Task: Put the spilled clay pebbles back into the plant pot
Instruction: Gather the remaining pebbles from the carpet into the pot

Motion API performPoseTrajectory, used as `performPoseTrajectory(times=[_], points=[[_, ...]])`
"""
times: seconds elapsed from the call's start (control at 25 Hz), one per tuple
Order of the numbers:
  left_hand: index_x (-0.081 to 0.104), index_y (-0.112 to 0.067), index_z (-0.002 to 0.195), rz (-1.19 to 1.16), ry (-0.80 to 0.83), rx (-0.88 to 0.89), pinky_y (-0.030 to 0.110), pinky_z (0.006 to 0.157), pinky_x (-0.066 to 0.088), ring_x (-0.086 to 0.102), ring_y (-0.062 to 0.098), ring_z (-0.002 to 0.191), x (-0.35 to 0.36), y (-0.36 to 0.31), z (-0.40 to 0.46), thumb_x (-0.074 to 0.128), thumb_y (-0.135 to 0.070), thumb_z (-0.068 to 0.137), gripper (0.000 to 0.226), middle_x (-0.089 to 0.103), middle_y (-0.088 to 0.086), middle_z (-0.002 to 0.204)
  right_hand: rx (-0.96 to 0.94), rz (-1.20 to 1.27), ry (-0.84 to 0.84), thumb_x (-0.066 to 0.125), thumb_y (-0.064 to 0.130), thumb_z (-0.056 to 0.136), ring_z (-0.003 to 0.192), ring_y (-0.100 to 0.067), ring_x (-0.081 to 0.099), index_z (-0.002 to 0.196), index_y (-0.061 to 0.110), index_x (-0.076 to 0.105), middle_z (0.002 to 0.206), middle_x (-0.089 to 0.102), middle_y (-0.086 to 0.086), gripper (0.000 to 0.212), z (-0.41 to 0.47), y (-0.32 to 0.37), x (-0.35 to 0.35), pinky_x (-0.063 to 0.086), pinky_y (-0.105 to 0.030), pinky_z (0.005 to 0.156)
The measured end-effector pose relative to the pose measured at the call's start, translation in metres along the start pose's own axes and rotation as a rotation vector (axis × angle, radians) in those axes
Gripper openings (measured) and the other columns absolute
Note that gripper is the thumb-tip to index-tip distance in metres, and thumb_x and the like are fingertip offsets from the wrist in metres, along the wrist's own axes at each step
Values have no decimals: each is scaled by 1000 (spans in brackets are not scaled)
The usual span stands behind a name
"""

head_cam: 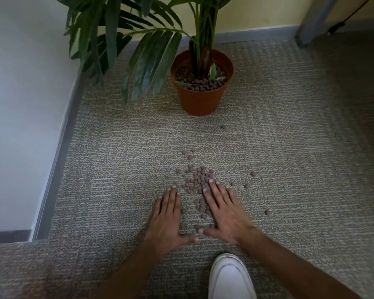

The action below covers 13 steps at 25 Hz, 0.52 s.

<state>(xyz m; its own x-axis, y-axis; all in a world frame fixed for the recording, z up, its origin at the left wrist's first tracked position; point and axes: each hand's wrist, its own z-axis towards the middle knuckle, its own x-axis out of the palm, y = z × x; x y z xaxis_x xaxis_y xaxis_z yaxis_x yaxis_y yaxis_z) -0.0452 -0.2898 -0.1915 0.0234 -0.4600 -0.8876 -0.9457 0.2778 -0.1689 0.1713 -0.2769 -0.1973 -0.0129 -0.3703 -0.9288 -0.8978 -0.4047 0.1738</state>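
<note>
On the grey carpet [117, 147], beside a white wall, a palm [125, 46] stands in a terracotta plant pot [200, 98] topped with pebbles. A white shoe [231, 277] shows at the bottom edge. The left hand [167, 221] and right hand [227, 214] lie flat, fingers [212, 190] straight and holding nothing, thumbs nearly meeting. The spilled clay pebbles [198, 180] lie between and just ahead of them, well short of the pot, with strays to the right.

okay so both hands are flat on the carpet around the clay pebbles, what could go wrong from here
Sweeping the main pile together with the left hand and right hand may leave strays behind. Carrying handfuls to the plant pot could drop pebbles, since it stands apart. The palm fronds overhang part of its rim.
</note>
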Motion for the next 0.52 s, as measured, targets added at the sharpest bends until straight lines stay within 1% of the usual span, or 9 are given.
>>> performPoseTrajectory(times=[0.08,0.12,0.16,0.24,0.32,0.4,0.44,0.52], points=[[-12,1,145,28,-10,7,50,117,-4,-23,32,143,-9,-5,14,28,-95,62,134,-25,19,154,2,-9,-8,20,78,87,147,-38,-6,153,8,5,159,-9,-20,98,20,1,-8,5,-53,118],[-22,0,142,12,-5,-5,50,118,-7,-30,31,140,-15,-7,20,30,-94,63,133,-33,18,151,5,-14,-24,19,76,89,146,-38,-10,153,9,0,158,-12,-20,94,30,-1,-14,4,-53,119],[-28,-2,139,-17,-12,-18,50,118,-8,-33,31,138,-21,-8,26,33,-92,63,132,-37,17,149,3,-14,-32,17,75,89,145,-37,-14,152,11,-6,158,-17,-19,93,39,-4,-20,1,-52,119],[-29,-4,140,-71,-23,-52,49,117,-9,-33,30,138,-33,-9,41,41,-88,63,134,-38,16,149,-20,5,-22,19,77,87,143,-33,-22,150,16,-16,156,-26,-15,94,53,-16,-34,-7,-48,117],[-23,-5,145,-94,-8,-54,45,115,-10,-29,30,140,-43,-4,53,52,-85,59,139,-35,16,151,-33,45,27,26,79,83,143,-30,-22,151,20,-17,156,-28,-13,100,61,-31,-44,-7,-48,117],[-18,-7,147,-92,21,-26,43,115,-9,-25,28,142,-49,1,62,58,-82,56,141,-31,13,153,-50,56,102,30,82,78,146,-29,-18,152,19,-14,158,-24,-11,107,64,-38,-49,0,-51,120],[-17,-8,148,-90,37,6,43,117,-9,-23,27,143,-50,2,64,60,-81,56,140,-27,11,155,-88,52,121,32,82,77,147,-28,-15,153,18,-12,159,-21,-10,108,64,-35,-51,2,-50,120],[-12,-11,150,-104,64,95,42,120,-3,-17,22,145,-51,0,62,64,-76,58,136,-17,7,159,-198,73,114,45,74,80,149,-26,-5,154,16,-3,162,-12,-8,105,56,-24,-53,3,-43,120]])
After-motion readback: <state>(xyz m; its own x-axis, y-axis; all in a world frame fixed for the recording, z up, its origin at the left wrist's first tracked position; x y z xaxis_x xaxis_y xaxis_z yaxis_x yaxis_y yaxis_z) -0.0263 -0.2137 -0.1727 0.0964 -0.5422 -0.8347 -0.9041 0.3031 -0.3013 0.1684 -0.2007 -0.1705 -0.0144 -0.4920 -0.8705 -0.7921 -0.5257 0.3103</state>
